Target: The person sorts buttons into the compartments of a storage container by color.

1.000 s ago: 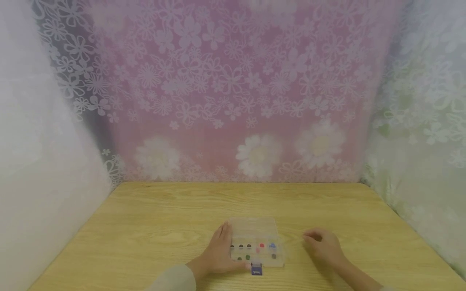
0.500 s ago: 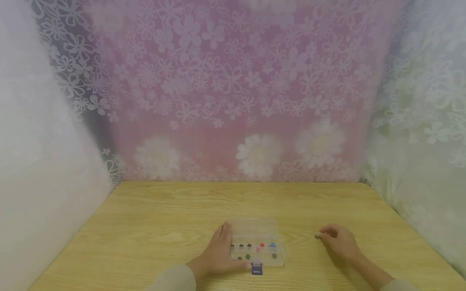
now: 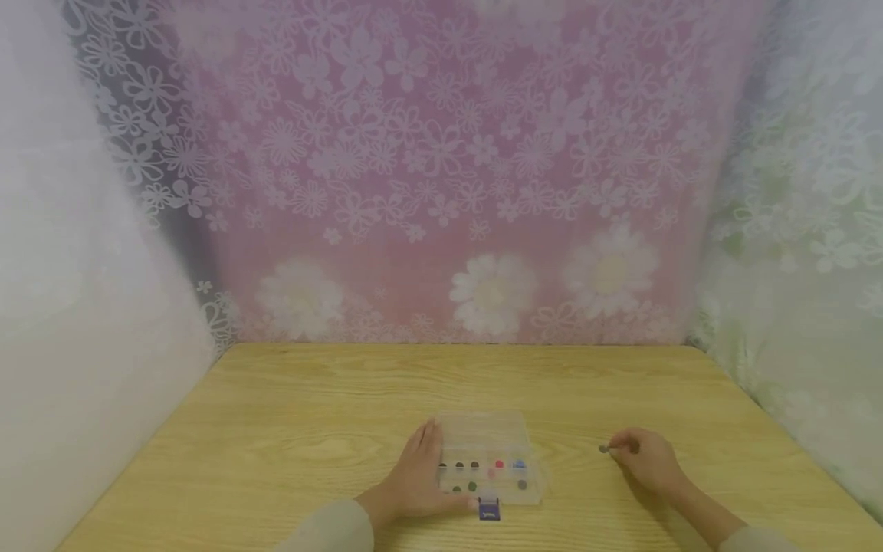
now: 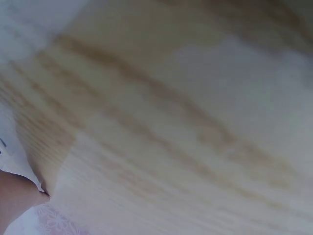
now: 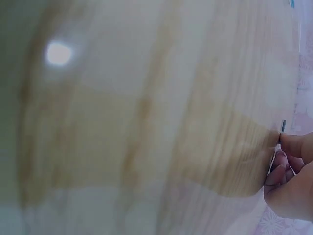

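Observation:
A clear plastic compartment box (image 3: 531,494) stands on the table with its lid (image 3: 483,429) raised at the back. Several small round pieces lie in its compartments, among them a red piece (image 3: 499,464), a blue piece (image 3: 520,464) and a green piece (image 3: 472,487). A dark blue tab (image 3: 489,509) hangs at the front edge. My left hand (image 3: 417,479) rests against the box's left side, fingers extended and thumb along the front by the tab. Right of the box, my right hand (image 3: 645,458) pinches a small dark disc-like piece (image 3: 603,448); its exact kind is unclear.
The wood-grain table (image 3: 310,399) extends around the box. A pink flowered cloth (image 3: 441,192) hangs behind it, with a pale cloth (image 3: 90,268) on the left and a flowered cloth (image 3: 814,307) on the right.
My right hand has moved right, away from the box, and the dark piece between its fingertips has come into sight. My left hand and the box have stayed put.

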